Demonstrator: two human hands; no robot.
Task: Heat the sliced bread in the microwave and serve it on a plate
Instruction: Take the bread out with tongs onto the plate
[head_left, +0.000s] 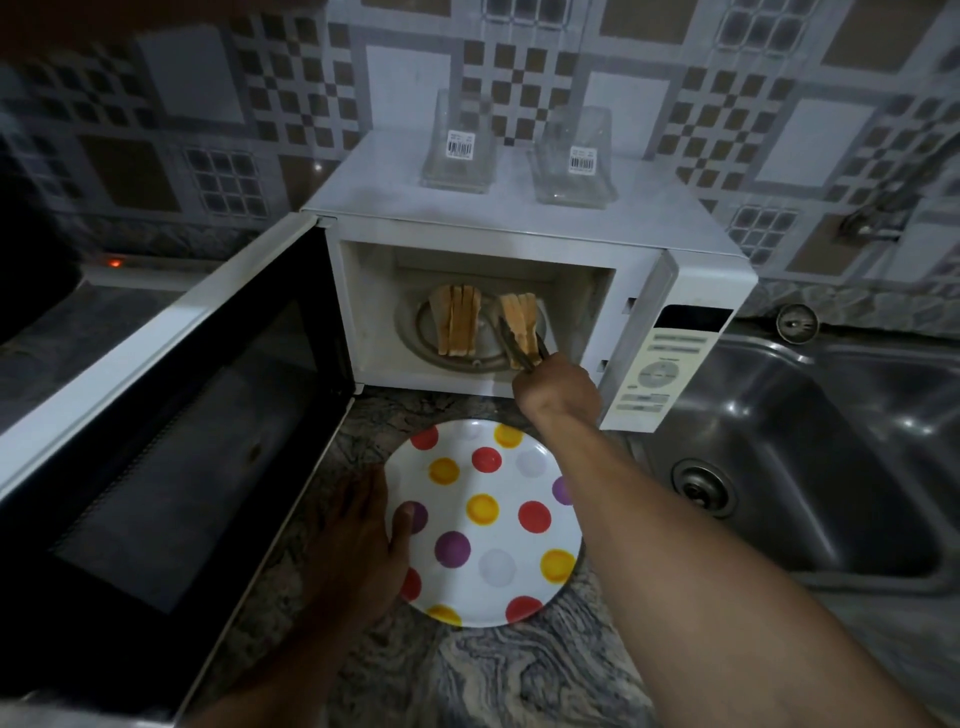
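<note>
Marbled stone countertop (519, 675) fills the near ground, and on it sits a white polka-dot plate (467, 587) with nothing on it yet. The left hand (358, 545) lies at the plate's left edge with its fingers fairly straight and its thumb (402, 525) resting on the rim. It seems to be steadying the plate rather than lifting it, though I cannot tell whether any finger reaches under the rim.

The right forearm crosses over the plate's right side. The right hand (558, 387) is at the mouth of the microwave (519, 228), its fingers curled round the handles of a pair of metal tongs (519, 340). The tongs point away from the person and a little left, and their two arms sit either side of the right-hand stack of toasted bread slices (519, 317). Whether they are pressing on the bread yet is too small to tell.

A second stack of slices (460, 319) stands just to the left on the same glass turntable (415, 332). Both stacks run front to back, roughly in line with the tongs. The bread lies straight ahead of the right hand, with the plate directly behind and below it, so the likely next move is a short pull back and down. The slices could spill if the squeeze is loose.

The microwave door (171, 415) hangs wide open to the left, and a steel sink (805, 467) lies to the right. Two clear glass containers (457, 145) with barcode labels stand on the microwave's top, in front of a patterned tile wall (311, 104).
</note>
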